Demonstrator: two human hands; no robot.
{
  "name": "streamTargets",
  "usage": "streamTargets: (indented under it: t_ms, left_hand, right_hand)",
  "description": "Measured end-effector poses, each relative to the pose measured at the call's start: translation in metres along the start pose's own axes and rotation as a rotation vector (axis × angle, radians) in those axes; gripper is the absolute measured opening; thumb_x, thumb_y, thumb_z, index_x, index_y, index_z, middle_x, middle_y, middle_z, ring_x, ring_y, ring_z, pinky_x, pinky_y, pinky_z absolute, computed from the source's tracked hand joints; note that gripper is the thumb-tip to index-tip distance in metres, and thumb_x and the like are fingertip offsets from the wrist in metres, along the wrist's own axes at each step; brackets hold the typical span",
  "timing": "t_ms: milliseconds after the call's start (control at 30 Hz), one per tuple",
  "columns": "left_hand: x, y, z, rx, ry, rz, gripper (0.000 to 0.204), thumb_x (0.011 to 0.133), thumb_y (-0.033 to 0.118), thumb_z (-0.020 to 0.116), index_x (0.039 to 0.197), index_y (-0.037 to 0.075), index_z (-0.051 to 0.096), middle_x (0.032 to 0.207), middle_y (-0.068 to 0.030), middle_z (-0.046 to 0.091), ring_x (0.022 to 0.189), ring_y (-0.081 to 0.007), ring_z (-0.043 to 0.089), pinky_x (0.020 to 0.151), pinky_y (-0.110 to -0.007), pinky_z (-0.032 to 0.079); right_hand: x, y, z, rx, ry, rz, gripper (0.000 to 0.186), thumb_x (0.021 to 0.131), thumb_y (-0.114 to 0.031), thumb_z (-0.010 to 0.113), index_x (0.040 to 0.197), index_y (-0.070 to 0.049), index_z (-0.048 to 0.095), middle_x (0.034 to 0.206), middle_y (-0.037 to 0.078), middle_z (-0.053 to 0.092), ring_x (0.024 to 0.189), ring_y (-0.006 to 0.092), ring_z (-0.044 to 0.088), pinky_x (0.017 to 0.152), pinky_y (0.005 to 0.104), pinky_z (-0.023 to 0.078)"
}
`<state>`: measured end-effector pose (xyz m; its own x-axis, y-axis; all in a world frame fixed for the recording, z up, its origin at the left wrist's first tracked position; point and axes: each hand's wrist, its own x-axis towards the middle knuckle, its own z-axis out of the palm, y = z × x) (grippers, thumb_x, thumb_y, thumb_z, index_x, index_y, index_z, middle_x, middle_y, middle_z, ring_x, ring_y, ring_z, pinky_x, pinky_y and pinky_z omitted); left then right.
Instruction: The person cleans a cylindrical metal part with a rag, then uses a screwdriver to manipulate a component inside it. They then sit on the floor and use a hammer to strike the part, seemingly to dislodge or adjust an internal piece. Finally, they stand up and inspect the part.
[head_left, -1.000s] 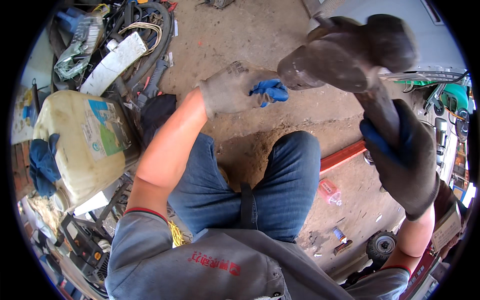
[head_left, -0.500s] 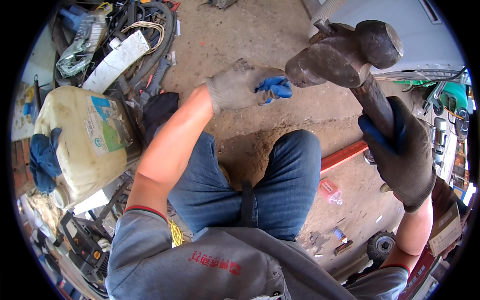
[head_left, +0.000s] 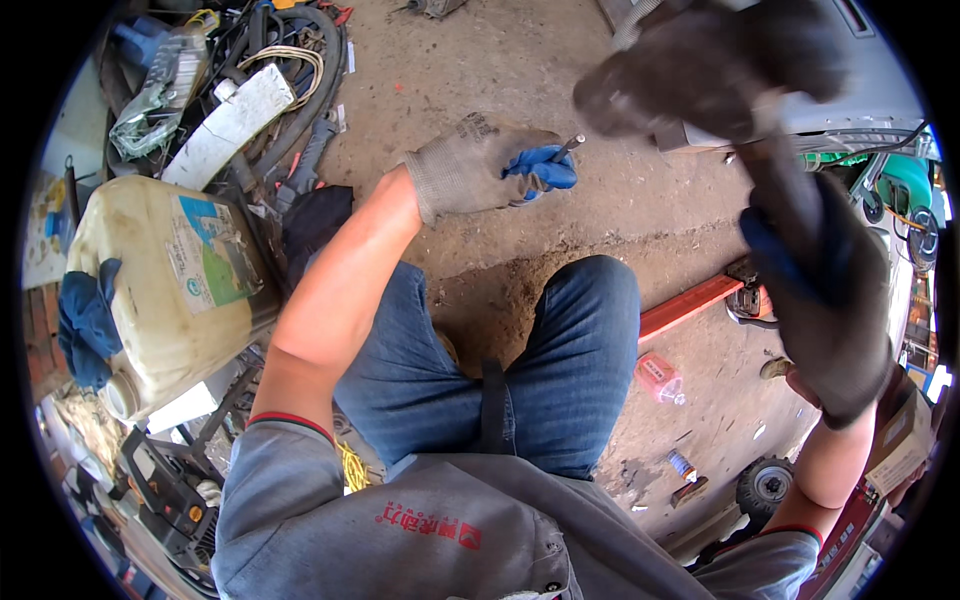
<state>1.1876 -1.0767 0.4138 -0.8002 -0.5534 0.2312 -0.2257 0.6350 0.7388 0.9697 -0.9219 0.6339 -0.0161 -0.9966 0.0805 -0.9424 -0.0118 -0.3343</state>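
My left hand [head_left: 490, 170], in a grey glove with blue fingers, is closed on a thin metal pin [head_left: 571, 145], whose end pokes up from the fingertips over the concrete floor [head_left: 460, 75]. My right hand [head_left: 820, 295], gloved alike, grips the dark handle of a heavy hammer [head_left: 700, 75]. Its large head, blurred by motion, is raised up and to the right of the pin, apart from it. The handle runs up from my fist to the head.
At left are a yellowed jerrycan [head_left: 150, 290], a blue glove and piled hoses [head_left: 320, 95]. At right lie a red bar [head_left: 680, 305], a pink bottle [head_left: 660, 380], a spray can and a wheel [head_left: 765, 485]. A pale metal casing [head_left: 860, 80] stands at top right.
The hammer has moved right and up from near my left fingertips, and my right hand has shifted right. The pin that the hammer head hid is now visible.
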Motion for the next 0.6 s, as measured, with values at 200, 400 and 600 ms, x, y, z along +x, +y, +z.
streamTargets:
  t_ms: [200,400,600]
  left_hand:
    - [0.006,0.010,0.001,0.005,-0.001,0.044,0.054,0.087,0.048,0.066,0.122,0.007,0.062,0.105,-0.0176,0.069,0.098,-0.0343,0.067,0.085,-0.041,0.054]
    - [0.006,0.014,-0.001,-0.079,-0.163,-0.126,0.057,0.088,0.050,0.067,0.126,0.008,0.060,0.108,-0.0163,0.068,0.100,-0.0332,0.067,0.086,-0.040,0.054]
    - [-0.003,0.002,0.009,-0.079,-0.054,-0.140,0.060,0.087,0.050,0.069,0.125,0.005,0.060,0.108,-0.0166,0.068,0.100,-0.0329,0.067,0.086,-0.040,0.053]
  right_hand:
    - [-0.002,0.004,-0.016,-0.174,0.077,-0.207,0.030,0.087,-0.005,0.065,0.116,0.002,0.061,0.092,0.010,0.069,0.080,0.0184,0.066,0.076,0.0307,0.052]
    - [0.004,-0.004,0.010,-0.070,-0.166,0.093,0.025,0.084,-0.010,0.069,0.106,-0.001,0.060,0.075,0.017,0.062,0.072,0.0305,0.062,0.066,0.0390,0.048]
    - [-0.003,-0.006,-0.013,0.057,0.068,0.063,0.022,0.089,-0.005,0.065,0.110,0.000,0.062,0.082,0.004,0.061,0.071,0.0071,0.053,0.065,0.0223,0.044]
